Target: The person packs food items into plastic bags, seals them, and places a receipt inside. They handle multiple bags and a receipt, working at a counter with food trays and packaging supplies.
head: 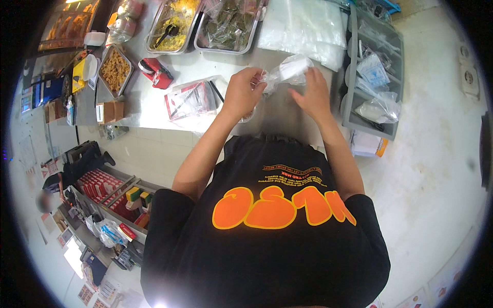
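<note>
A small clear plastic bag [274,81] is stretched between my hands over the metal counter [283,115]. Its gathered part is pinched in the fingers of my left hand [244,92]. Inside or against the bag's other end is a white item [294,68], too blurred to name. The fingertips of my right hand [316,94] are at that end, with the thumb apart; whether they grip it is hard to tell. Under my left wrist, a small round object [247,116] is mostly hidden. Left of that wrist lies a clear packet with red-and-white printing [190,101].
Beyond my hands are a stack of clear plastic bags [304,29], a tray of wrapped green items [227,32] and a tray of yellow food [173,29]. A red tape dispenser [157,73] stands left. Grey drawers [348,100] border the right. Another person [77,169] is at far left.
</note>
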Tool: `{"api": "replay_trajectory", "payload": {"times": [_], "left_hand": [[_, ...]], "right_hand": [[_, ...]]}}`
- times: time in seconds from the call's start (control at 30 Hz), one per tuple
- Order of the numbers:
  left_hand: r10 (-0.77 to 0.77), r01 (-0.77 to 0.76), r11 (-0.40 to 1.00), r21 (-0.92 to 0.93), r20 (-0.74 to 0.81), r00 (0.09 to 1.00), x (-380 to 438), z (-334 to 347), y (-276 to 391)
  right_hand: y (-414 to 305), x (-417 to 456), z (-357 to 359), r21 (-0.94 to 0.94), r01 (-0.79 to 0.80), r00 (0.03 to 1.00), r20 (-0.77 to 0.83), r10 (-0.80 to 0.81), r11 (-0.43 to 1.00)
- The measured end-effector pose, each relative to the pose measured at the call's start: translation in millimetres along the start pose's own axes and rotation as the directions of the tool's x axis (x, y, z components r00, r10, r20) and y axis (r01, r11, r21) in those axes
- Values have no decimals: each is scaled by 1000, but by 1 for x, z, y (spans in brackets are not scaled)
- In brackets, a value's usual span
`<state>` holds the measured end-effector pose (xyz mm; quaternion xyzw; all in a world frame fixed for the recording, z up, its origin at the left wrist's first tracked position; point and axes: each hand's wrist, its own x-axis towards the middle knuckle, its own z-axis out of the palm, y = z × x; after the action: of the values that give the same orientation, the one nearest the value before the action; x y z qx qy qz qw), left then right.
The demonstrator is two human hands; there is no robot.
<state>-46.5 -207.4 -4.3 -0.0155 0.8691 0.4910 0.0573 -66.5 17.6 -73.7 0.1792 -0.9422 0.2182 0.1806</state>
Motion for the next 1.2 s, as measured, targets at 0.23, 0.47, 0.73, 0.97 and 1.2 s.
{"api": "replay_trajectory", "payload": {"times": [0.23,0.47,0.73,0.97,1.2], "left_hand": [[30,-43,969,243,59,998,-7,8,-5],[90,-89,975,203,5,996,-9,18,-12],[58,-58,991,117,0,998,-21,16,-10],[15,-14,999,45,-27,1000,-19,17,-7],[284,-291,956,-43,-124,951,27,13,27]], "right_hand": [[-26,53,-53,-184,-230,757,583,295,956],[61,108,53,-42,-518,781,386,492,855],[74,126,92,284,-652,619,735,278,703],[100,55,14,673,-532,787,617,7,515],[105,-9,31,656,-545,831,502,238,521]]}}
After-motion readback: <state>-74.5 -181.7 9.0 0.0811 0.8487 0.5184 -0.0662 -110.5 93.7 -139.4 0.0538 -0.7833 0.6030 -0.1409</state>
